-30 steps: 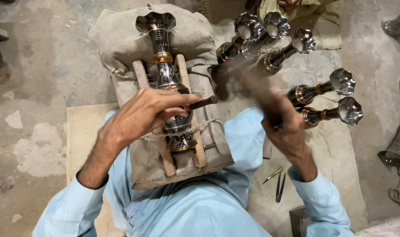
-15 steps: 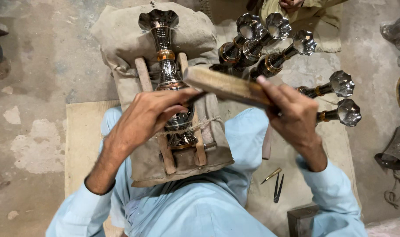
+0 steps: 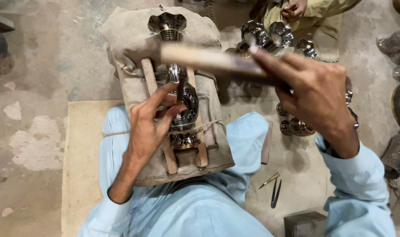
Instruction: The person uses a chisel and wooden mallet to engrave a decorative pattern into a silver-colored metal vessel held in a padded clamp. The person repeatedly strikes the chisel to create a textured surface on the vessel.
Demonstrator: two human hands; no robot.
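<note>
While the left hand pinches a thin dark punch upright against the vase, the right hand grips a wooden mallet, raised and blurred above it. The vase lies between two wooden slats on a cloth pad across the lap. Risk: a skewed blow could glance off the punch and strike the fingers just beside it. A tilted punch could skid and scar the metal. Loose cord may let the vase roll.
</note>
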